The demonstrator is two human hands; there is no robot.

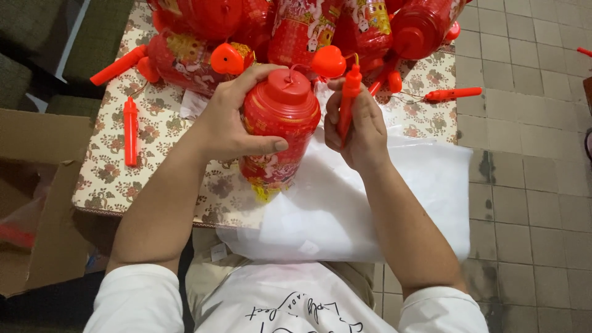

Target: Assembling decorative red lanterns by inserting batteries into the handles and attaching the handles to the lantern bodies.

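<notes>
My left hand (231, 117) grips a red plastic lantern (280, 120) around its ribbed top, holding it upright over the table's near edge. Its printed lower body and yellow fringe hang below my fingers. My right hand (357, 126) is closed on a red plastic handle stick (349, 92), held upright just right of the lantern. A thin wire runs from the stick's tip toward the lantern's cap.
A low table with a floral cloth (154, 129) carries a pile of finished red lanterns (296, 24) at the back and loose red sticks (130, 129) (453, 94). Clear plastic bags (370, 203) lie over my lap. A cardboard box (37, 197) stands left; tiled floor right.
</notes>
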